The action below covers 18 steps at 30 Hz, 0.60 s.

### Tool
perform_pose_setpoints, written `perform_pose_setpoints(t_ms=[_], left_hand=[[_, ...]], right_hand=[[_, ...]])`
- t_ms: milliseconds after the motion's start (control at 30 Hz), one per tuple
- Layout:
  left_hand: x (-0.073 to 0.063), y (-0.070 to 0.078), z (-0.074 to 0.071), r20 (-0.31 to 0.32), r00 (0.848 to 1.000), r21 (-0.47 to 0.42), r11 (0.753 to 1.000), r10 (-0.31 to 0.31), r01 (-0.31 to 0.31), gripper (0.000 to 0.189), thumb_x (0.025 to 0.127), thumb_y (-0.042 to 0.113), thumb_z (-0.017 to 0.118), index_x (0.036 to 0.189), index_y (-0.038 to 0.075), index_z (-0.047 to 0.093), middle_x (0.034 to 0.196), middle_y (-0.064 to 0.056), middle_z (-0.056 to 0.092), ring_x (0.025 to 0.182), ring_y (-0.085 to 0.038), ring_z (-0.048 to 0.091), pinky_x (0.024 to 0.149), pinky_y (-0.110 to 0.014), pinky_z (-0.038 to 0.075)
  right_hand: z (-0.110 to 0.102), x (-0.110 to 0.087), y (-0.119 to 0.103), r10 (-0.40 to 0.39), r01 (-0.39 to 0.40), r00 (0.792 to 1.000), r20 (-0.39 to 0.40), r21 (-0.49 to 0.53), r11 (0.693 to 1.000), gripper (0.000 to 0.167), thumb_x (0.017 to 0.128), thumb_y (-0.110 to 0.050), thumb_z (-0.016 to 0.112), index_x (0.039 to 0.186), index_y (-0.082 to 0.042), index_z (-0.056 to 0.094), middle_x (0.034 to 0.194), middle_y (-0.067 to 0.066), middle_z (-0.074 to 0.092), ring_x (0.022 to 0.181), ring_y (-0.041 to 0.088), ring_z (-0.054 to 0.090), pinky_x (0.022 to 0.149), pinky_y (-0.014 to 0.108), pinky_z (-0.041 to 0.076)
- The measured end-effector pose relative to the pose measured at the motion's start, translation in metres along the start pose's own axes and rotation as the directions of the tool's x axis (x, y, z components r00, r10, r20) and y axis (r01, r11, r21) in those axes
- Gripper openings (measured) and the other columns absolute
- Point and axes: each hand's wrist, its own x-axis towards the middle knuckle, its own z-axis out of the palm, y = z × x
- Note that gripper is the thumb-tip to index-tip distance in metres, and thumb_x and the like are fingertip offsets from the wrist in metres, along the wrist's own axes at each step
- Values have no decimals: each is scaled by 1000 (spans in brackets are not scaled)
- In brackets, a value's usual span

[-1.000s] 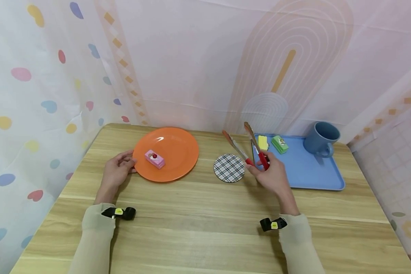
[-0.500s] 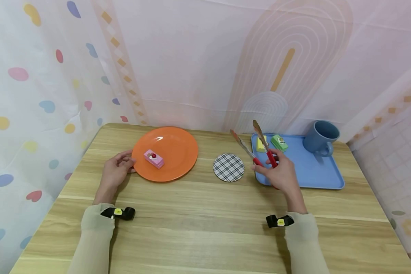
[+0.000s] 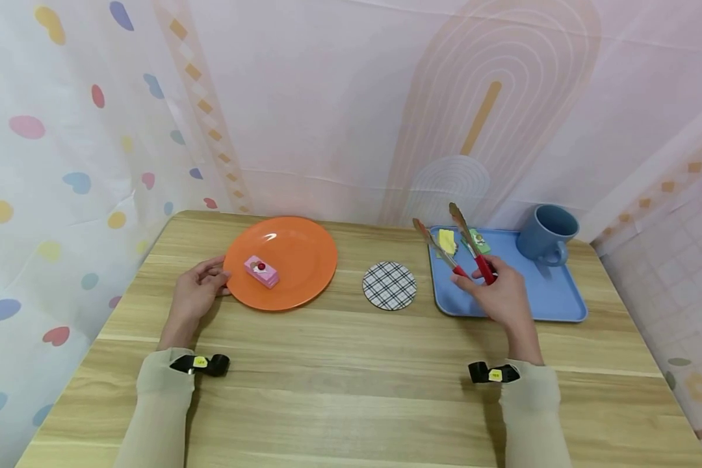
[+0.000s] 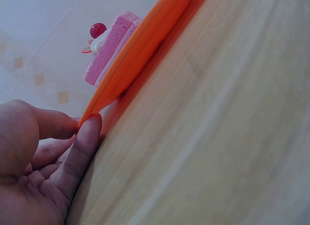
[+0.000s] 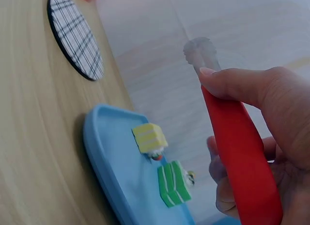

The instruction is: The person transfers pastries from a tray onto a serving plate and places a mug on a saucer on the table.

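An orange plate (image 3: 304,260) lies at the left of the table, its rim pinched between thumb and fingers of my left hand (image 3: 195,296). On it sits a pink toy cake slice (image 3: 261,272) topped with a red cherry. My right hand (image 3: 503,292) grips red-handled tongs (image 5: 242,157), held above the blue tray (image 3: 538,292) with their arms spread and nothing between the tips. Below the tongs, a yellow cake slice (image 5: 149,137) and a green cake slice (image 5: 172,184) rest on the tray, partly covered by the tongs in the head view.
A blue mug (image 3: 546,234) stands at the tray's back right corner. Between plate and tray lies a round checked coaster (image 3: 389,286). A patterned curtain (image 3: 327,117) hangs right behind the wooden table (image 3: 327,390).
My right hand has carried the tongs rightward, from beside the coaster to over the tray near the yellow and green slices. My left hand stays at the plate's rim.
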Motion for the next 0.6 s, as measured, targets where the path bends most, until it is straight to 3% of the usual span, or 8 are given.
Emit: perform_pose_setpoints(t_ms=[367, 600], left_hand=[[-1, 2, 0, 0, 1000, 5, 1000, -20, 20, 50, 105, 13, 56, 154, 4, 46, 106, 3, 59, 81, 3, 64, 73, -17, 63], [-2, 3, 1, -5, 1000, 16, 1000, -7, 7, 50, 105, 15, 57, 153, 4, 47, 107, 2, 60, 80, 2, 64, 73, -17, 63]], right_hand=[[-10, 1, 9, 10, -10, 1000, -3, -35, 999, 80, 88, -57, 75, 140, 0, 55, 115, 21, 68, 89, 30, 60, 64, 28, 50], [-16, -1, 13, 26, -25, 1000, 13, -27, 999, 81, 90, -60, 71, 140, 1, 54, 117, 22, 69, 85, 28, 59, 58, 28, 51]])
